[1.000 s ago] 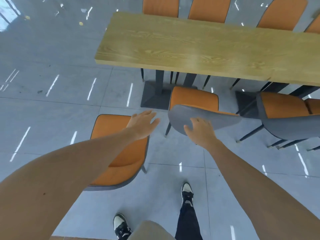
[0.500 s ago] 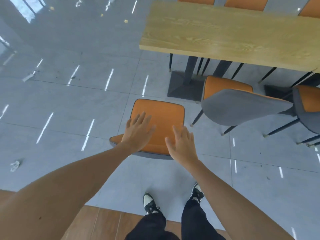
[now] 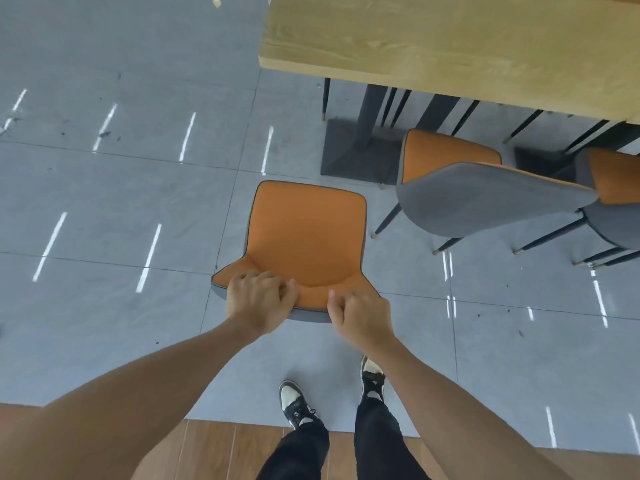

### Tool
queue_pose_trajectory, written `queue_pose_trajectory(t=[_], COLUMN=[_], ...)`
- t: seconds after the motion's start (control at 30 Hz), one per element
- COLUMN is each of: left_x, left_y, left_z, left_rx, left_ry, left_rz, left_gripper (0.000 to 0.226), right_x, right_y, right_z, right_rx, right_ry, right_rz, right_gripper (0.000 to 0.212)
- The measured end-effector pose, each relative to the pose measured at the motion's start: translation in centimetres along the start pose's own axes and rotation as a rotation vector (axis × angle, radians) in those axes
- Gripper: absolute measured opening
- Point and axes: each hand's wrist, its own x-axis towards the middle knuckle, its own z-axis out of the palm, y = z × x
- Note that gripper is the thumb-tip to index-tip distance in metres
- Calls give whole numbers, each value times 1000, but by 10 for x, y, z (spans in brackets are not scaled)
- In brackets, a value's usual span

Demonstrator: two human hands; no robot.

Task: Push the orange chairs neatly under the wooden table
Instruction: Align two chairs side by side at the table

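Observation:
An orange chair (image 3: 306, 233) with a grey back shell stands alone on the floor, left of the wooden table (image 3: 450, 43) and outside it. My left hand (image 3: 258, 301) grips the top edge of its backrest on the left. My right hand (image 3: 360, 315) grips the same edge on the right. A second orange chair (image 3: 450, 157) sits partly under the table's near side, its grey back (image 3: 485, 199) toward me. A third chair (image 3: 613, 174) shows at the right edge.
The table's dark pedestal base (image 3: 356, 150) stands between the free chair and the tabletop. Thin black chair legs (image 3: 388, 220) stick out near the second chair. Grey tiles give way to a wooden strip (image 3: 225, 445) by my feet.
Both hands left the second chair's back, swung left with the view, and have closed on the backrest edge of the lone chair. I stepped back toward the wooden strip.

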Motion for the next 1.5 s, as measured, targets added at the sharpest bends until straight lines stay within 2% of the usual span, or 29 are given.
queue_pose_trajectory(t=[0.37,0.47,0.97,1.1,1.17,1.27,1.5], left_x=[96,124,301,339,353,358,358], left_y=[35,43,91,107,104,86,83], left_z=[-19,-23,-52,-61,-62,-61,-64], left_rx=[-22,-33,-88,-103,-110,-82,-59], left_ry=[80,93,145,178,218,177,119], left_rz=[47,58,29,11,6,34,51], left_gripper=[65,63,63,60,57,56,53], right_x=[79,109,282,322,335,338,340], right_y=[51,68,158,180,179,167,169], right_z=[-7,-7,-14,-22,-22,-13,-12], right_rx=[13,-12,2,81,97,100,148], right_ry=[-37,-96,-69,-48,-14,-26,-153], right_rz=[82,90,145,133,102,95,112], right_gripper=[41,50,48,44,43,43,40])
